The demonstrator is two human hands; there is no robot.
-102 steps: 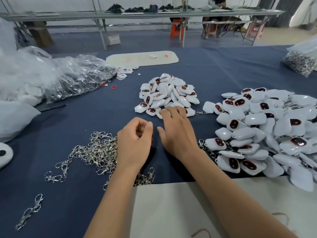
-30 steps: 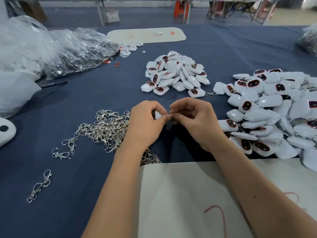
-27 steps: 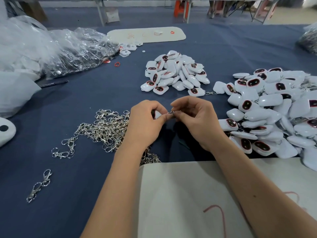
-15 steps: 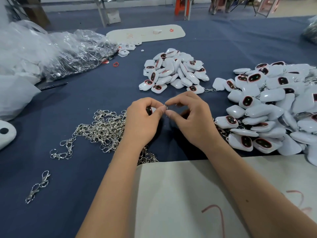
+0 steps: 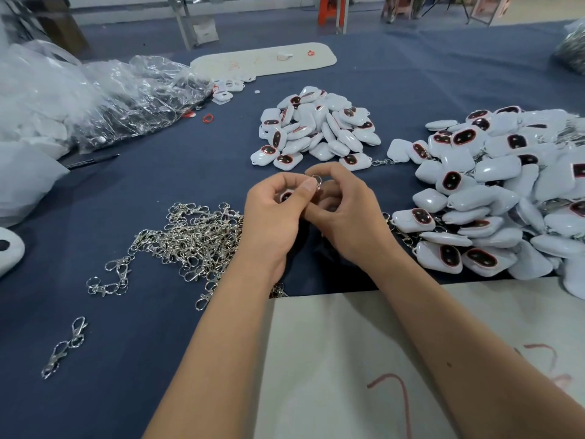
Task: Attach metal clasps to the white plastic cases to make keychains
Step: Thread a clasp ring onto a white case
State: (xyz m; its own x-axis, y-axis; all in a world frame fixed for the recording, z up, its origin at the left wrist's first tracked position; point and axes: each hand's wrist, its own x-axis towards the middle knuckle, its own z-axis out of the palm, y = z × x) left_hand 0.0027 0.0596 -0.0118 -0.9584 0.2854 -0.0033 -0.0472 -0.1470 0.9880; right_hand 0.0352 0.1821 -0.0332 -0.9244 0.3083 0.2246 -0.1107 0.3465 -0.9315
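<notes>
Both hands had come up off the table together, the left hand (image 5: 272, 213) gripping a white case (image 5: 286, 195) and the right hand (image 5: 345, 210) pinching a metal clasp (image 5: 316, 180) against it, so the joining had started.

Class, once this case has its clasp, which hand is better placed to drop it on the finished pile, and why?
Probably the right hand: the finished pile, its cases already clasped, lies directly to its right. The left hand sits beside the loose clasps instead.
</notes>
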